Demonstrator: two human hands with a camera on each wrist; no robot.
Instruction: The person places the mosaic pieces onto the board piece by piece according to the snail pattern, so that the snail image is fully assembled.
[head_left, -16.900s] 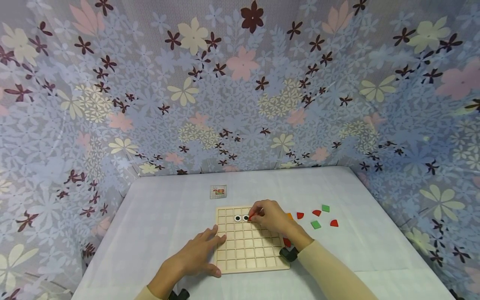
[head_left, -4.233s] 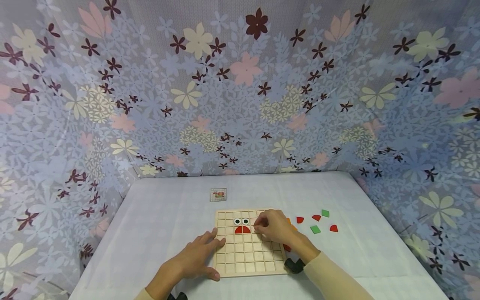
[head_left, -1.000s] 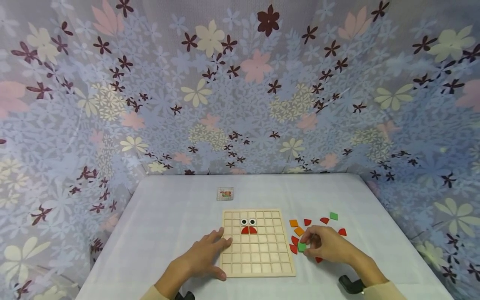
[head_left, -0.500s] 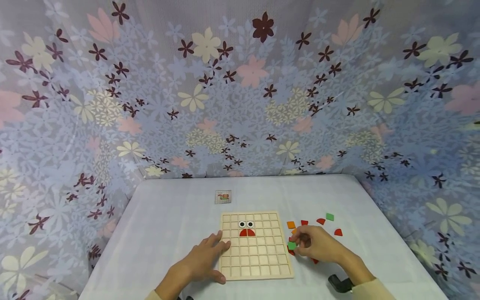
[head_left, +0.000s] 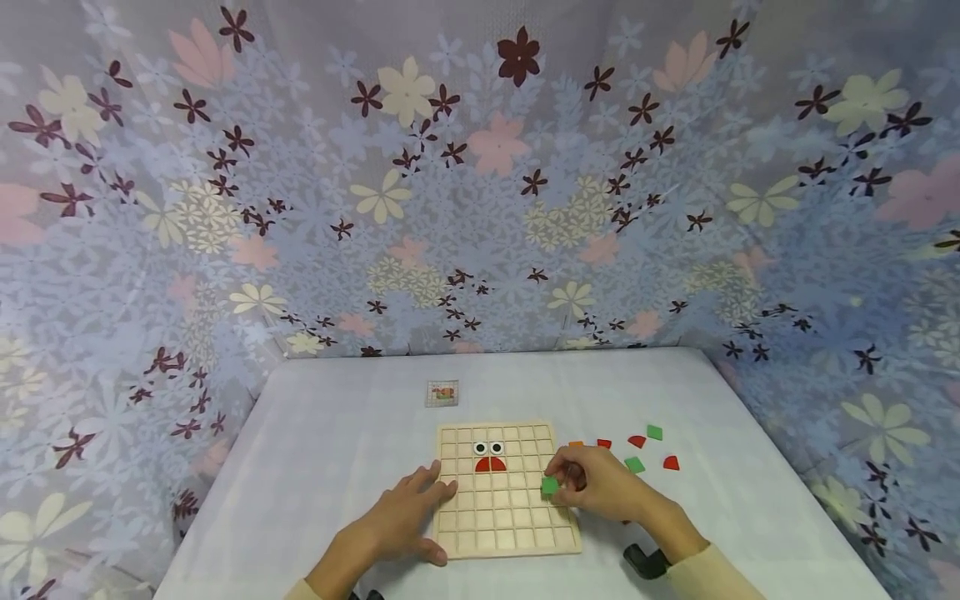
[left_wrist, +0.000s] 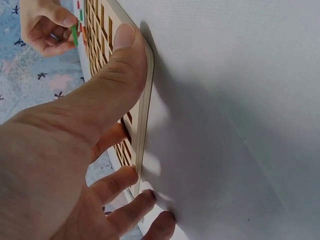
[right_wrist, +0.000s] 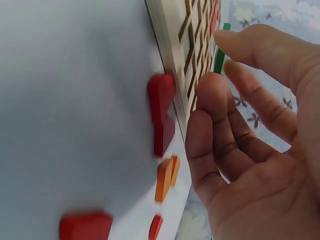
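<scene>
Wood meets the left hand (head_left: 401,518), its grip spread wide, at the left edge of the grid board (head_left: 502,518). Eye tiles (head_left: 481,448) sit there just beyond red pieces (head_left: 483,465); rightward, the right hand (head_left: 603,485), grip narrow, pinches a green tile (head_left: 550,485) over the board, with loose pieces (head_left: 634,465) farther along the worktop (head_left: 337,433).

Floral walls (head_left: 480,208) (pink, cream and maroon on bluish grey) — around a pale table (head_left: 337,408).

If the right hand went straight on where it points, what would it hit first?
The right hand, leading with its green tile, would probably meet the wooden board; height is unclear, so it might pass above, toward the left hand.
</scene>
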